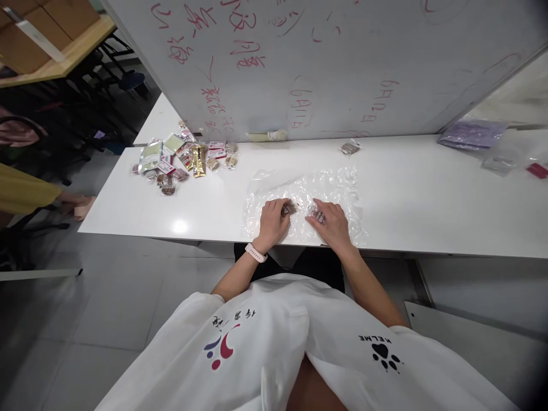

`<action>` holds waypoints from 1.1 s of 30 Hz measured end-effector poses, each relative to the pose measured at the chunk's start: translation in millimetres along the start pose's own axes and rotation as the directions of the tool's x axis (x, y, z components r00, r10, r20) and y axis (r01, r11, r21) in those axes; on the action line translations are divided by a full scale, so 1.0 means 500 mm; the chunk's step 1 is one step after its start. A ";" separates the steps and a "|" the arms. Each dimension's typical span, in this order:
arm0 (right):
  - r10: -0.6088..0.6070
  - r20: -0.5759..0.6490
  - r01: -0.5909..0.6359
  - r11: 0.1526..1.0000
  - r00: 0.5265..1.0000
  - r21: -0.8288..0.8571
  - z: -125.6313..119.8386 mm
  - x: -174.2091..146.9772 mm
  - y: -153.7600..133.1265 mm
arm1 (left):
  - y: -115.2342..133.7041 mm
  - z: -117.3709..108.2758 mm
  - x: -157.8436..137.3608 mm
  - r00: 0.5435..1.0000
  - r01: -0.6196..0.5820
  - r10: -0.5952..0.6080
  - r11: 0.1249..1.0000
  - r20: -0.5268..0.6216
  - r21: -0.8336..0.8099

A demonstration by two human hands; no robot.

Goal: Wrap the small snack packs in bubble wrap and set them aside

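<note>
My left hand [273,221], with a pale band at the wrist, is closed round a small brown-filled clear packet [291,206]. A second small clear packet [318,214], with dark, purplish contents, is between the thumb and fingers of my right hand [334,226]. What is inside either packet is too small to make out. Both hands rest over a large, crinkled clear plastic bag [274,180] that lies flat on the white table near its front edge. The fingers partly hide both packets.
A pile of small packets [169,162] is at the left of the table [428,200]. One more packet [351,148] lies near the whiteboard [342,68], which stands along the back. A purple plastic package [473,135] and clear bags [500,164] are at the right.
</note>
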State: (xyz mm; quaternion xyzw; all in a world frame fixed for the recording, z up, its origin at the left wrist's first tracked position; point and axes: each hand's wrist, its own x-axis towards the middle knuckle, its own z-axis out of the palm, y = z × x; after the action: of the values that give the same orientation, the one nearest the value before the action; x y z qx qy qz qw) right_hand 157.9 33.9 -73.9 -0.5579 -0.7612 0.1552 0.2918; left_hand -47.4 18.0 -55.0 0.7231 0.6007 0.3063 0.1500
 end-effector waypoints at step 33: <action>-0.228 0.318 0.267 0.960 0.920 -0.084 0.003 -0.039 -0.053 | -0.014 -0.102 -0.231 0.763 0.382 -0.557 0.798 -0.328 -0.466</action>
State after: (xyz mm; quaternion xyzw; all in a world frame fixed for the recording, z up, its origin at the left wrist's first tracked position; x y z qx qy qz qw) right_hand 140.8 7.1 -65.2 -0.4435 -0.8699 0.1531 0.1521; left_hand -95.4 -99.2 -50.3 0.4126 0.7137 0.5240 0.2142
